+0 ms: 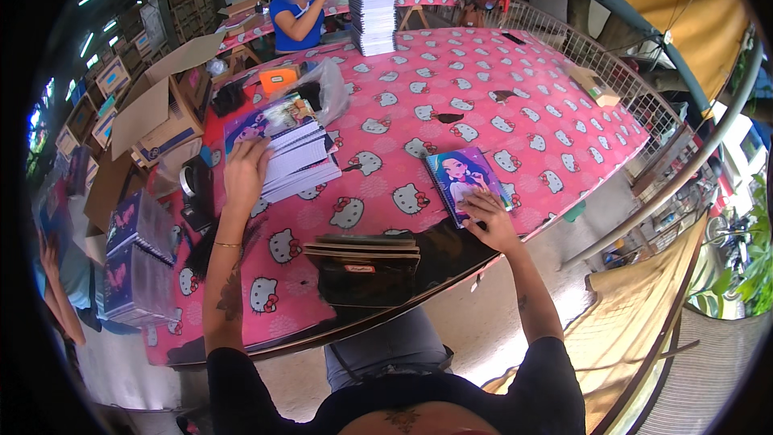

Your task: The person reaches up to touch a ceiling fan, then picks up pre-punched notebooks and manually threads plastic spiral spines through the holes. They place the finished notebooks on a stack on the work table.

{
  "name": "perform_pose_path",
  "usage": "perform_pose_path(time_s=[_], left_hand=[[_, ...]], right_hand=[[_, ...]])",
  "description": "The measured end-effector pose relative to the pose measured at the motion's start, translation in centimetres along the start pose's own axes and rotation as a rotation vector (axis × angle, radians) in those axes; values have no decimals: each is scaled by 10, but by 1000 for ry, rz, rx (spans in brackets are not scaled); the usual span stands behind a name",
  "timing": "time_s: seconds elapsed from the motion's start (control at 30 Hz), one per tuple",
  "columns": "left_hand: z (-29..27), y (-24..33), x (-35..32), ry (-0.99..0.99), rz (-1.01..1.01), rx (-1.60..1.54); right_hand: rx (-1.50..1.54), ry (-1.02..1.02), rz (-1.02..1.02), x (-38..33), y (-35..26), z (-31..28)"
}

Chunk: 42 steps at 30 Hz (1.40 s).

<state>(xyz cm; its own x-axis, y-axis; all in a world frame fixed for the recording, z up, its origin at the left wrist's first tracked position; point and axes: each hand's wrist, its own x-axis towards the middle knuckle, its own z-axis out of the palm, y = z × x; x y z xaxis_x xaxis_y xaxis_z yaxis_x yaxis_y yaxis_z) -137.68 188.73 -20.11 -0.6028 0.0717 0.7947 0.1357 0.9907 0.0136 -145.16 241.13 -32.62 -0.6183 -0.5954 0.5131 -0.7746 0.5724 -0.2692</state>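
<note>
My left hand (248, 167) rests on the near left end of a pile of spiral notebooks (296, 155), fingers stretched over it. The pile lies fanned out, white page edges showing, with colourful covers at its far side. On the right, a single spiral notebook (452, 175) with a purple and pink illustrated cover lies flat on the table. My right hand (487, 216) lies on its lower right part, fingers spread. Between my arms, at the near edge, a dark holder (366, 280) with thin upright dividers stands.
A pink patterned cloth covers the table (499, 125). A tall notebook stack (374, 8) stands at the far edge, near a person in blue (298, 20). Open cardboard boxes (165, 117) and wrapped notebook bundles (138, 262) are at left. A plastic bag (328, 90) lies behind the pile.
</note>
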Motion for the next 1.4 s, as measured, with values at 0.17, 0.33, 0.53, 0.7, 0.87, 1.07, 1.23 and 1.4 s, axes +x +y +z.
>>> perform_pose_path(time_s=[0.17,0.33,0.53,0.7,0.87,1.07,1.23,1.4], left_hand=[[0,-11,1,-18,32,-41],[-30,8,19,23,57,176],[-75,117,28,125,214,-157],[-82,173,19,-144,290,-435],[-84,187,17,-116,374,-391],[-93,196,15,-124,406,-360],[-96,196,14,-97,405,-356],[-96,192,13,-115,414,-351]], right_hand=[[13,11,4,-3,5,-1],[94,85,86,14,-30,-17],[574,380,99,43,-133,-12],[1153,382,190,29,-168,8],[1093,392,331,9,-164,15],[1078,404,345,6,-168,14],[1011,383,360,7,-170,13],[948,360,385,7,-170,16]])
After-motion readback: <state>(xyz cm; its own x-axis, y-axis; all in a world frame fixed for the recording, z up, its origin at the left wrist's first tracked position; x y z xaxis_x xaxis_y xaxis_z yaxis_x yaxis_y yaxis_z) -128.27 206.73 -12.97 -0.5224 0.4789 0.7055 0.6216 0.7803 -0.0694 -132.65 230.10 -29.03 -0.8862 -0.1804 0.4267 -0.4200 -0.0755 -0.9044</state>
